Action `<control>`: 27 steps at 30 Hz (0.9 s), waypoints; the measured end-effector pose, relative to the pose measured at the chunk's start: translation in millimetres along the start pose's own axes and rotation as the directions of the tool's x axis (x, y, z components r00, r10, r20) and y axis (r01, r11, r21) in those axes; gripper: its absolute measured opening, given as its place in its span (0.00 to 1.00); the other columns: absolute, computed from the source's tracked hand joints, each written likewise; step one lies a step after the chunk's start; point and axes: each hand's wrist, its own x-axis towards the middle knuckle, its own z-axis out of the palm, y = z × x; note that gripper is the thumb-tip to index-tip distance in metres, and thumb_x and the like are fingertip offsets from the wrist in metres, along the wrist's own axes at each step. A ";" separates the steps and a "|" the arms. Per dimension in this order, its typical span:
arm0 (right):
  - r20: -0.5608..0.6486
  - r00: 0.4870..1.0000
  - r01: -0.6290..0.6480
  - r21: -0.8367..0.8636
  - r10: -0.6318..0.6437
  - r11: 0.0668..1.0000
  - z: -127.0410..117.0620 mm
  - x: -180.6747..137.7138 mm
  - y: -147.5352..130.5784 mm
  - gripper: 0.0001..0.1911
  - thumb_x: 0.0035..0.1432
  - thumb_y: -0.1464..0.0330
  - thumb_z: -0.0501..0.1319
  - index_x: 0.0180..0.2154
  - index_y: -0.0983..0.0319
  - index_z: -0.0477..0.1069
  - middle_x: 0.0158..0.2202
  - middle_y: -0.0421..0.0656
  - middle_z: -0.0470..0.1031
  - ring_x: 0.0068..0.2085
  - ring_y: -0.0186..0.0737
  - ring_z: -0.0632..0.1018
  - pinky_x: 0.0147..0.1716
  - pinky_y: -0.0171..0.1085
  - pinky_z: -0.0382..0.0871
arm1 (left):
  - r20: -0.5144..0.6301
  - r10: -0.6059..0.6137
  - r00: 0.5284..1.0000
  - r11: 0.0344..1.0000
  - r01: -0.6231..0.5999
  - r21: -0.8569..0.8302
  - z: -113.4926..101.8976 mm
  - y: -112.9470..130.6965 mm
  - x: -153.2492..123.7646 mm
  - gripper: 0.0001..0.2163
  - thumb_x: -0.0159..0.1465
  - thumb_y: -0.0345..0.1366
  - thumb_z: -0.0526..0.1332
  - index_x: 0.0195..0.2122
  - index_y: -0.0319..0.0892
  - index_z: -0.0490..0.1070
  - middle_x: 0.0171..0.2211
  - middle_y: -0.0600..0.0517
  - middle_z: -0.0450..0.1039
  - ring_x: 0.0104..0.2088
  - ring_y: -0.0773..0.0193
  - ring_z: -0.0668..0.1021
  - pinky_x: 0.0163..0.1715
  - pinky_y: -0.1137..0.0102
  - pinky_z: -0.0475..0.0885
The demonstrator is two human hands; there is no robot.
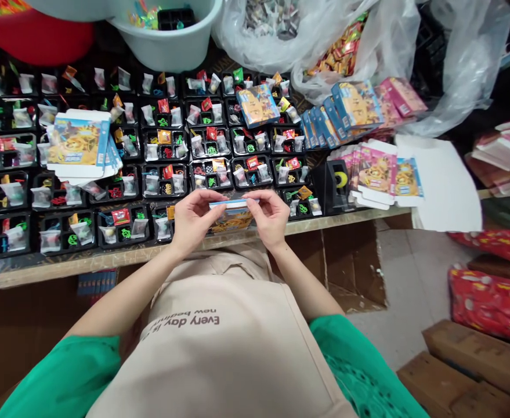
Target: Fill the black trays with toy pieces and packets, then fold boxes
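Note:
Both my hands hold one small printed cardboard box just above the table's front edge. My left hand pinches its left end with curled fingers. My right hand grips its right end, fingers bent over the blue-and-white top flap. Behind the box lie rows of black plastic trays, each with small clear packets and colourful little toys. A beige apron with printed words covers my lap below.
A stack of flat blue box blanks rests on the trays at left. A closed blue box lies farther back. Blue and pink boxes, pink blanks, a tape dispenser, a white basin and plastic bags surround them.

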 end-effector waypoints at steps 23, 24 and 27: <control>-0.359 0.913 -0.171 -0.770 -0.195 0.615 -227.1 -1.6 31.6 0.18 0.58 0.54 0.62 0.41 0.61 0.79 0.43 0.47 0.70 0.45 0.44 0.74 0.47 0.46 0.73 | 0.539 0.236 0.808 0.604 -0.557 0.570 -2.2 8.5 9.4 0.19 0.63 0.33 0.60 0.55 0.53 0.72 0.42 0.48 0.75 0.33 0.56 0.76 0.28 0.67 0.68; -0.344 0.932 -0.202 -0.761 -0.119 0.616 -243.3 -0.7 37.1 0.19 0.57 0.54 0.63 0.41 0.61 0.79 0.42 0.46 0.70 0.43 0.43 0.74 0.45 0.44 0.73 | 0.565 0.227 0.793 0.566 -0.579 0.586 -0.5 8.3 8.9 0.22 0.62 0.31 0.59 0.57 0.55 0.71 0.43 0.47 0.74 0.33 0.56 0.75 0.26 0.68 0.66; -0.267 0.963 -0.226 -0.731 0.036 0.643 -263.7 4.9 46.8 0.20 0.54 0.55 0.66 0.42 0.62 0.80 0.41 0.45 0.70 0.40 0.39 0.73 0.42 0.42 0.72 | 0.643 0.238 0.728 0.429 -0.672 0.603 5.3 2.4 5.7 0.28 0.60 0.26 0.56 0.60 0.58 0.69 0.43 0.46 0.73 0.35 0.54 0.74 0.23 0.69 0.62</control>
